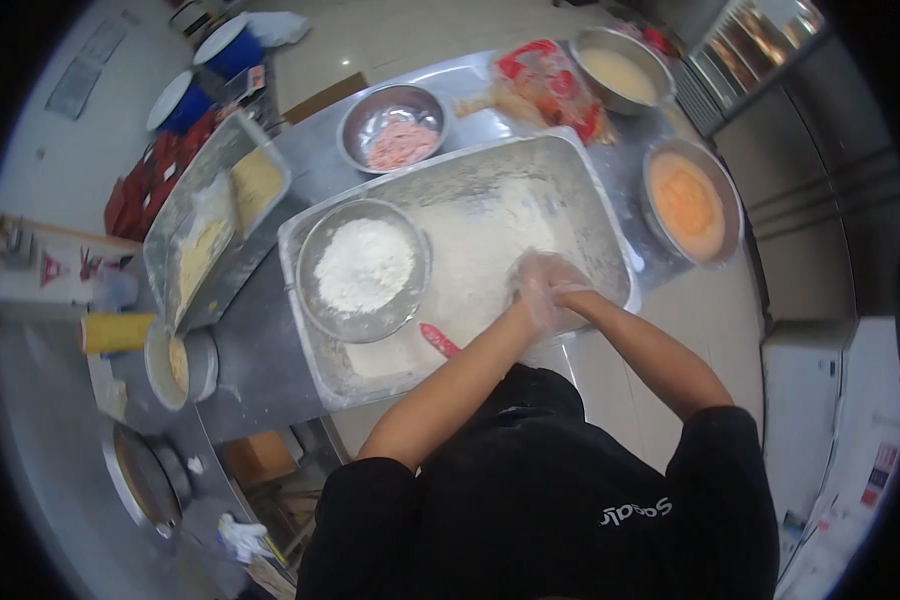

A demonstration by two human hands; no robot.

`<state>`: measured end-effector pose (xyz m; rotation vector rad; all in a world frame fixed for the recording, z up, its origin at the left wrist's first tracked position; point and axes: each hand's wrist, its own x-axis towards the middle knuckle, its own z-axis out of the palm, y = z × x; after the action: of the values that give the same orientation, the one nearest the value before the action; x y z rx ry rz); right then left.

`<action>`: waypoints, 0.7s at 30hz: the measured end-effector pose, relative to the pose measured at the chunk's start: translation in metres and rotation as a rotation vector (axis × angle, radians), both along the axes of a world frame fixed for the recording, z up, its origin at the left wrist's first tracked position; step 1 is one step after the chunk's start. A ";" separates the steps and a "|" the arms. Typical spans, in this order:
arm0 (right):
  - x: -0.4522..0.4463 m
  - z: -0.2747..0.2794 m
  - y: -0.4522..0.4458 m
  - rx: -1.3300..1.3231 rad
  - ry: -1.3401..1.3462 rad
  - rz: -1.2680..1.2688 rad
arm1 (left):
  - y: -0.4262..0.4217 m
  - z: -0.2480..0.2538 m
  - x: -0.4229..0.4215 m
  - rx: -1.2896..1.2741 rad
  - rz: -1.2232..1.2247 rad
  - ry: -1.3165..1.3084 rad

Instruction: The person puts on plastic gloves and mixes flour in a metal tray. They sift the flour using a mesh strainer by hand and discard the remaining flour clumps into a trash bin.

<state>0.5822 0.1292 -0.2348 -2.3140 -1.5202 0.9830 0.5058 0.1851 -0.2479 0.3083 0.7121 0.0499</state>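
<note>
My left hand (530,276) and my right hand (562,277) are together over the near right side of a large metal tray (425,185). Clear plastic glove film (542,308) covers the hands and hangs loosely about the wrists. The hands overlap and blur, so whether the fingers grip anything is hidden. White flour (470,235) coats the tray's floor. In its left part sits a round sieve or bowl (422,262) with a heap of white powder (365,265). A red handle-like piece (438,340) lies beside my left forearm.
Beyond the tray stands a metal bowl (348,140) of pink shredded food, near a red-and-clear bag (545,85). Bowls of pale liquid (618,75) and orange mixture (688,198) stand rightward. At left are a deep bin (232,270) and a small tub (202,365).
</note>
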 end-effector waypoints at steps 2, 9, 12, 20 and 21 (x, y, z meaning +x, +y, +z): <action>-0.014 0.016 0.017 0.255 -0.080 -0.040 | 0.009 0.014 -0.005 0.094 0.203 0.052; -0.082 0.069 0.139 0.888 -0.206 -0.020 | 0.092 0.153 -0.101 0.709 0.515 0.020; -0.094 0.084 0.165 0.629 0.087 -0.022 | 0.135 0.170 -0.155 0.443 0.371 0.274; -0.059 0.040 0.098 0.222 0.160 -0.305 | 0.152 0.140 -0.259 0.926 0.350 0.358; -0.070 0.040 0.090 0.129 0.477 -0.421 | 0.150 0.134 -0.263 1.030 0.362 0.398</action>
<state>0.5121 0.2194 -0.1951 -1.9942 -0.8431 1.1619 0.2426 0.3352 -0.1143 1.1929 1.0944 0.7310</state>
